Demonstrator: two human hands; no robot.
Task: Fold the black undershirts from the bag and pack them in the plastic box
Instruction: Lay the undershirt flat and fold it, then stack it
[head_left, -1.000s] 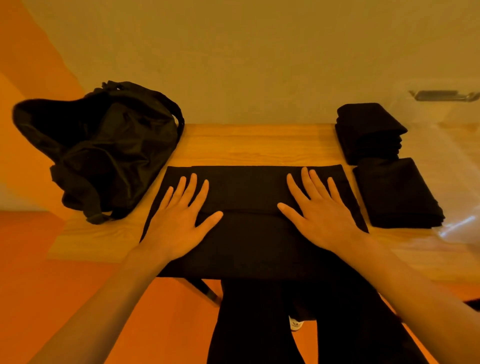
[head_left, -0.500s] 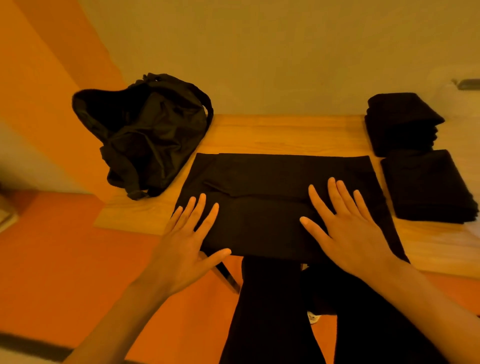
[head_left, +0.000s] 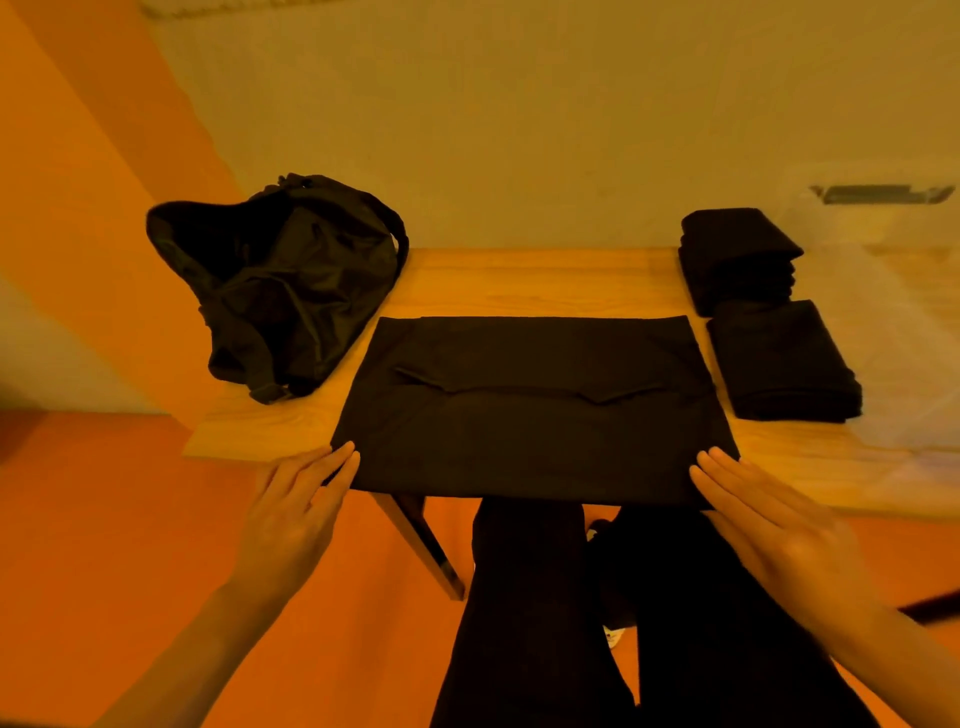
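Note:
A black undershirt (head_left: 530, 415) lies flat on the wooden table (head_left: 519, 280), partly folded into a wide rectangle whose near edge hangs over the table's front. My left hand (head_left: 296, 514) has straight fingers, and its fingertips touch the shirt's near left corner. My right hand (head_left: 769, 530) is flat too, fingertips at the near right corner. The black bag (head_left: 280, 291) slumps at the table's left end. Two stacks of folded black undershirts sit on the right, one at the back (head_left: 737, 254) and one nearer (head_left: 784, 364). The clear plastic box (head_left: 893, 291) stands at the far right, faint.
A plain wall runs behind the table. The floor below is orange. My dark-trousered legs (head_left: 597, 623) stand in front of the table, beside one table leg (head_left: 426, 545).
Both hands slid from the middle of the shirt back toward me and outward to its near corners. The camera view shifted as well.

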